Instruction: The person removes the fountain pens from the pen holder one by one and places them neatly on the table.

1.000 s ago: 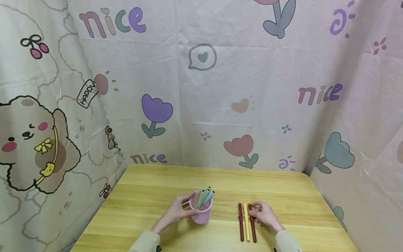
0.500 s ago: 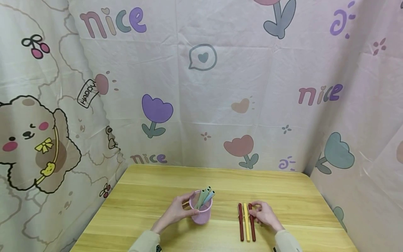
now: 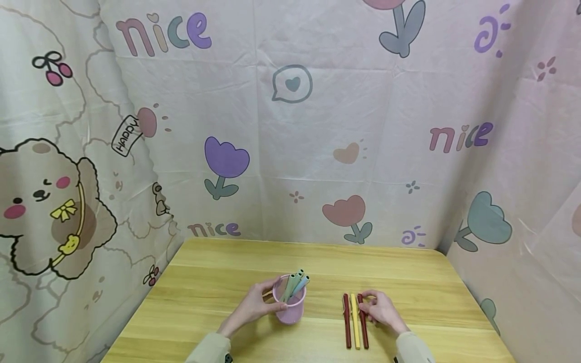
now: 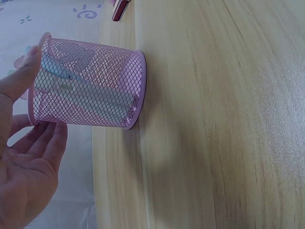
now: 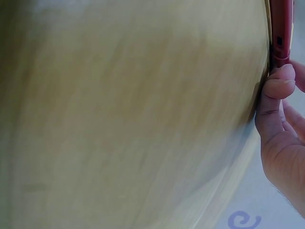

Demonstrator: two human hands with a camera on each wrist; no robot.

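Pen holder: a pink mesh pen holder [image 3: 290,304] stands upright on the desk [image 3: 227,282], with the left hand [image 3: 252,306] curled round its near-left wall; in the left wrist view the thumb sits at the rim and the fingers [image 4: 45,143] lie along the mesh.
Pens in the holder: three pastel pens [image 3: 295,283], greenish and bluish, lean out over the rim, away from the left grip.
Pens on the desk: three pens lie side by side, a dark red pen [image 3: 347,322], a yellow pen [image 3: 355,325] and a second dark red pen [image 3: 363,322], all pointing away from the person.
Right grip: the right hand [image 3: 381,310] has its fingertips [image 5: 279,78] closed against the dark red pen nearest to it, pinching near its far end; the other two lie just beyond, on the thumb side.
Doing it well: likely best to lift only the pinched pen, straight up, so its neighbours are not rolled, while the left grip steadies the holder.
Count: one holder, six pens, two hands.
Around: a cartoon-printed cloth [image 3: 290,126] hangs behind the desk.
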